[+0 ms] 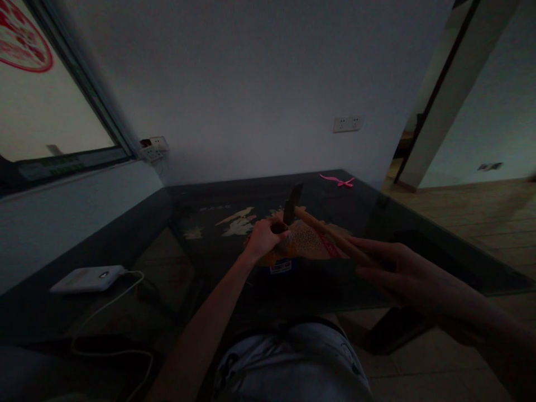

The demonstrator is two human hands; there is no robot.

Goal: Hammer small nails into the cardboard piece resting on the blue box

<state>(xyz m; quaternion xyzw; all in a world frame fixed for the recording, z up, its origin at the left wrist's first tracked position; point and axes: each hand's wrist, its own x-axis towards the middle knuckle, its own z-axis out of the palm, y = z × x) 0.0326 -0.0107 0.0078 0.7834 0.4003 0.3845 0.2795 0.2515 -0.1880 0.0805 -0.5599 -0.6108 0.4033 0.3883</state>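
Note:
In the dim head view, my right hand is wrapped round the wooden handle of a hammer. Its dark metal head is tilted up, close to the fingertips of my left hand. Those left fingers are curled into a pinch at the near side of the hammer head; whatever they hold is too dark to make out. Under both lies an orange, dotted sheet or packet with a red stripe, flat on the table. A small blue piece with a white label shows at its near edge.
The dark glass-topped table meets the wall at the back. A white power bank with a white cable lies at the left. A pink object with thin arms lies at the far right corner. My lap is below the front edge.

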